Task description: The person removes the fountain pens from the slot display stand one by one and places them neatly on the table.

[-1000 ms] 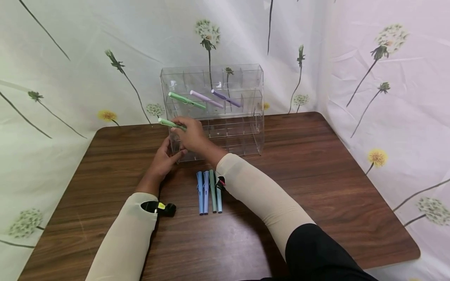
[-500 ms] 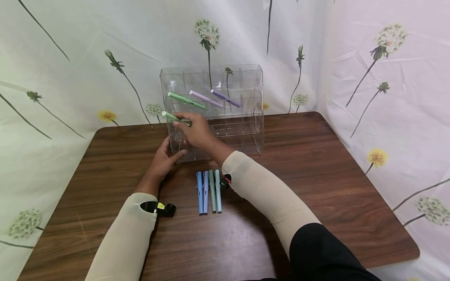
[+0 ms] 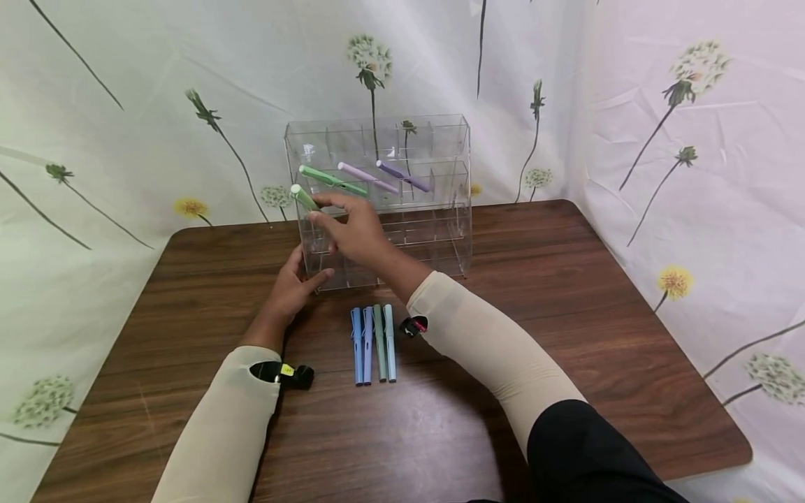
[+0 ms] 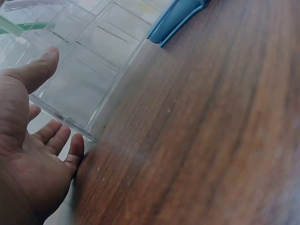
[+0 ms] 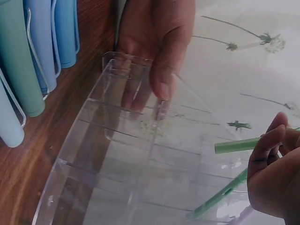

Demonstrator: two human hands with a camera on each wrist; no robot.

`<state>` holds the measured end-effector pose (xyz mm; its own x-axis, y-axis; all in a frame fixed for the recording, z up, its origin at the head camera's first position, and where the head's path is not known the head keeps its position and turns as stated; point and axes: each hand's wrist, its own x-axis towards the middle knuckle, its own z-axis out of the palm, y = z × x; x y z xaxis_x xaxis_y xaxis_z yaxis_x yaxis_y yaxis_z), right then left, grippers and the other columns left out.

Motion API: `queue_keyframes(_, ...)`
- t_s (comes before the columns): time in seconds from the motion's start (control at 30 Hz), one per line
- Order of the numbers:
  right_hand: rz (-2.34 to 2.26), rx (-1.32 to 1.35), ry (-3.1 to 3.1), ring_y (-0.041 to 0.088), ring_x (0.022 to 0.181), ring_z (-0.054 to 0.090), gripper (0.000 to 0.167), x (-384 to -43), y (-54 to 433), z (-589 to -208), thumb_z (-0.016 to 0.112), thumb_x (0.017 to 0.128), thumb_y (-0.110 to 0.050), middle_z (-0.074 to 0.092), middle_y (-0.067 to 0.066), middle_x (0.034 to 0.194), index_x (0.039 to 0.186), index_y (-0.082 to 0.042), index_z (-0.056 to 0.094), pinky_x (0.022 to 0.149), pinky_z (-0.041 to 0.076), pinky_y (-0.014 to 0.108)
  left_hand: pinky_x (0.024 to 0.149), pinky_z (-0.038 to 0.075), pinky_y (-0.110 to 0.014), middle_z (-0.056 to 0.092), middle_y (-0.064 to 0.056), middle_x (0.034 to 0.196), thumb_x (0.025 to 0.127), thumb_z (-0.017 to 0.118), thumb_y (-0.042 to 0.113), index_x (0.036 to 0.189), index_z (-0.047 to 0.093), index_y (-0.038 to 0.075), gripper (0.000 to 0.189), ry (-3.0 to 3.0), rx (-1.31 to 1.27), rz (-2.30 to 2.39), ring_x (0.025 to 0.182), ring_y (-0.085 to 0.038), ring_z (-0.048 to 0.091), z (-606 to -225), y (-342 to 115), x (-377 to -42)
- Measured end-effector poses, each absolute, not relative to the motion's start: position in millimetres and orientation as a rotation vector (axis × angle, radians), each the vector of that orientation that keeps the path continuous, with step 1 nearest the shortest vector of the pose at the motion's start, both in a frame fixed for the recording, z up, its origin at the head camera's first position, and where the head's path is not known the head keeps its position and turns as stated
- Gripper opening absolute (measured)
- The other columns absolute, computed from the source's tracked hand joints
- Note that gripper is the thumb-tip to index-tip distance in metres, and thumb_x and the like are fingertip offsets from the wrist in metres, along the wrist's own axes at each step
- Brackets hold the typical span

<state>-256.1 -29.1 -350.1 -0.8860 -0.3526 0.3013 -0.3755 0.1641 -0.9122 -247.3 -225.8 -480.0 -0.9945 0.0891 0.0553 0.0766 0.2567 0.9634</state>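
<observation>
One narrow right grip (image 3: 358,227) of ours pinches a light green pen (image 3: 304,198) by the clear rack (image 3: 451,133); whether they touch, we cannot tell. Our left grip (image 3: 292,283), spread wide, seems to brace the rack's side; four pens (image 3: 380,344) lie within reach on the surface (image 3: 566,300).

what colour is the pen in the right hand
Light green: the pen in the right hand shows best in the right wrist view.

Eight pens (image 3: 380,346), two hands (image 3: 360,232), one rack (image 3: 449,183), one table (image 3: 566,314)
</observation>
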Motion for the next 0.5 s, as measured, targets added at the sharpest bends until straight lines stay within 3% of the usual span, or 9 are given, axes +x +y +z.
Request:
queue_keyframes(0.2, 1.881, 0.834, -2.313, 0.034, 0.072, 0.069, 0.038, -243.2, -20.8, -346.3, 0.072, 0.107, -0.018, 0.075, 0.007, 0.134, 0.144, -0.012, 0.072, 0.066, 0.06, 0.032, 0.135, 0.022, -0.061, 0.021, -0.011, 0.183, 0.106, 0.073, 0.016, 0.178, 0.01, 0.024, 0.096, 2.466, 0.177, 1.894, 0.168, -0.037, 0.024, -483.3, -227.7, -248.3)
queue_keyframes(0.33, 1.872, 0.879, -2.281, 0.03, 0.071, 0.07, 0.034, -236.0, -12.9, -345.9, 0.072, 0.107, -0.015, 0.077, 0.014, 0.114, 0.139, -0.005, 0.073, 0.062, 0.057, 0.031, 0.134, 0.026, -0.06, 0.022, -0.011, 0.183, 0.107, 0.072, 0.015, 0.178, 0.008, 0.022, 0.096, 2.453, 0.188, 1.904, 0.168, -0.036, 0.026, -483.7, -228.1, -248.6)
queue_keyframes(0.5, 1.924, 0.944, -2.206, 0.026, 0.068, 0.067, 0.025, -228.8, -0.3, -350.9, 0.073, 0.105, -0.01, 0.073, 0.017, 0.091, 0.127, 0.003, 0.073, 0.065, 0.058, 0.046, 0.132, 0.03, -0.061, 0.027, -0.015, 0.181, 0.107, 0.072, 0.018, 0.178, 0.008, 0.023, 0.096, 2.45, 0.18, 1.897, 0.165, -0.037, 0.032, -481.2, -227.4, -246.9)
